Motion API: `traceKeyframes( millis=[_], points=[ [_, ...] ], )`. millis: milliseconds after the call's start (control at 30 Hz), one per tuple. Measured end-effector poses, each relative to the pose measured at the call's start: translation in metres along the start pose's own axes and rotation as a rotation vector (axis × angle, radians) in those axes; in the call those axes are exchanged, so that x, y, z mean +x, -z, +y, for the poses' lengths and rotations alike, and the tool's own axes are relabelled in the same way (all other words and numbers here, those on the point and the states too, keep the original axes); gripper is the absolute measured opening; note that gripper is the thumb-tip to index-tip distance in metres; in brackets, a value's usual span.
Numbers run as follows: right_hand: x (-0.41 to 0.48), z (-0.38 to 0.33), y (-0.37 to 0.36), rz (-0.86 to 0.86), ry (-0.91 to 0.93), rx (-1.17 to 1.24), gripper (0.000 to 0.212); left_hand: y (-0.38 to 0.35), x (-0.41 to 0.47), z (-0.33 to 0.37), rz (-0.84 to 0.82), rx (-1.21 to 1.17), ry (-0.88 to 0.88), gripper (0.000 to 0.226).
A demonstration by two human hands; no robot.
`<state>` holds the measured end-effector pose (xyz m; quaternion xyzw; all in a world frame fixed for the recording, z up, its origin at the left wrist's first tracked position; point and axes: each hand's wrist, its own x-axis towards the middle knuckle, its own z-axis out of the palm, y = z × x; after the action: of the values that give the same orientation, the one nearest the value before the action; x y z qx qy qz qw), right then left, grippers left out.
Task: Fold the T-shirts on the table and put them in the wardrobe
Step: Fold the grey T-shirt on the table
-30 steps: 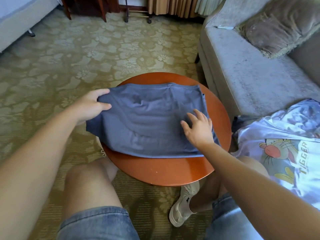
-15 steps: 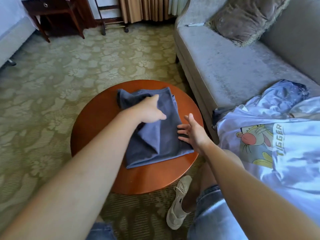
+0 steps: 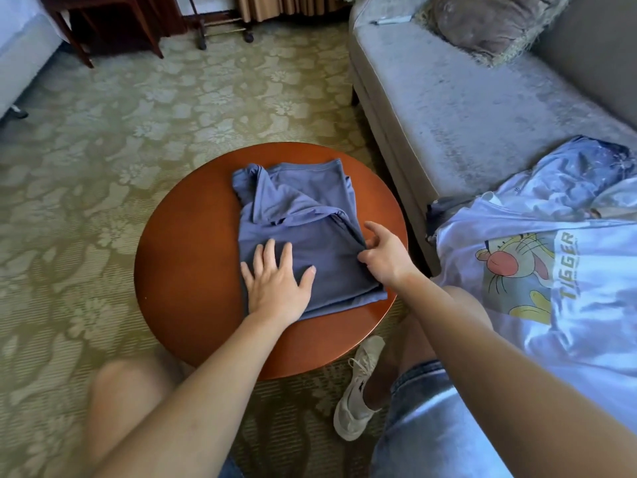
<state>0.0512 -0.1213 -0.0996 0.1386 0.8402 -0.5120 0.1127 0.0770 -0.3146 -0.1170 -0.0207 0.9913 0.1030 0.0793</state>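
Hands: left hand [image 3: 275, 282] now pressed flat, fingers spread, on blue T-shirt [image 3: 303, 232]; right hand [image 3: 384, 258] pinching its right edge. Shirt halved since, centred on tabletop [image 3: 182, 270]; folding judged nearly finished.

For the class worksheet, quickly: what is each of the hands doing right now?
Left hand: open, flat on the blue T-shirt.
Right hand: pinching the T-shirt's right edge.

1 head-worn view looks forward and steeply down, close over the round counter [image 3: 193, 270], with carpet [image 3: 103, 150] left and sofa [image 3: 448, 108] right.
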Motion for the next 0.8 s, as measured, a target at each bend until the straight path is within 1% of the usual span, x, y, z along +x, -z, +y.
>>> traceKeyframes(
  millis=[67, 100, 167, 200, 233, 300, 333, 400, 467, 533, 567, 633, 667, 700, 733, 767, 800],
  points=[
    [-0.005, -0.007, 0.002, -0.008, 0.047, -0.153, 0.065, -0.003, -0.003, -0.006, 0.035, 0.008, -0.039, 0.069],
    [-0.008, -0.010, 0.002, 0.031, 0.084, -0.241, 0.060, -0.003, -0.004, -0.007, 0.052, 0.002, -0.051, 0.070],
    [-0.012, -0.019, 0.000, 0.203, 0.220, -0.390, 0.051, -0.003, -0.005, -0.008, 0.070, -0.011, -0.062, 0.070],
    [-0.011, -0.024, -0.003, 0.268, 0.317, -0.432, 0.046, -0.003, -0.005, -0.008, 0.076, -0.020, -0.067, 0.071],
    [-0.009, -0.028, -0.007, 0.299, 0.426, -0.477, 0.041, -0.002, -0.005, -0.009, 0.081, -0.034, -0.072, 0.071],
    [0.002, -0.037, -0.018, 0.286, 0.605, -0.608, 0.037, -0.001, -0.006, -0.011, 0.087, -0.059, -0.078, 0.072],
    [0.007, -0.042, -0.024, 0.263, 0.662, -0.679, 0.040, -0.001, -0.006, -0.012, 0.085, -0.060, -0.083, 0.073],
    [0.020, -0.051, -0.037, 0.204, 0.723, -0.813, 0.053, 0.000, -0.005, -0.016, 0.076, -0.063, -0.096, 0.074],
    [0.035, -0.058, -0.051, 0.127, 0.730, -0.956, 0.062, 0.001, -0.003, -0.021, 0.066, -0.076, -0.108, 0.074],
    [0.048, -0.064, -0.062, 0.103, 0.784, -1.064, 0.062, 0.003, -0.001, -0.027, 0.055, -0.092, -0.118, 0.074],
    [0.054, -0.067, -0.066, 0.093, 0.830, -1.087, 0.056, 0.003, 0.000, -0.029, 0.049, -0.098, -0.122, 0.074],
    [0.065, -0.069, -0.067, 0.131, 0.926, -1.055, 0.037, 0.004, 0.001, -0.032, 0.049, -0.114, -0.136, 0.074],
    [0.069, -0.072, -0.064, 0.169, 0.934, -0.991, 0.029, 0.004, 0.002, -0.034, 0.053, -0.123, -0.145, 0.074],
    [0.071, -0.076, -0.057, 0.213, 0.903, -0.903, 0.027, 0.004, 0.002, -0.034, 0.058, -0.131, -0.153, 0.074],
    [0.074, -0.079, -0.049, 0.283, 0.835, -0.786, 0.030, 0.004, 0.003, -0.035, 0.065, -0.138, -0.161, 0.074],
    [0.078, -0.079, -0.038, 0.363, 0.708, -0.658, 0.033, 0.003, 0.003, -0.036, 0.072, -0.145, -0.168, 0.074],
    [0.082, -0.075, -0.025, 0.438, 0.519, -0.518, 0.037, 0.003, 0.004, -0.037, 0.076, -0.147, -0.177, 0.073]
  ],
)
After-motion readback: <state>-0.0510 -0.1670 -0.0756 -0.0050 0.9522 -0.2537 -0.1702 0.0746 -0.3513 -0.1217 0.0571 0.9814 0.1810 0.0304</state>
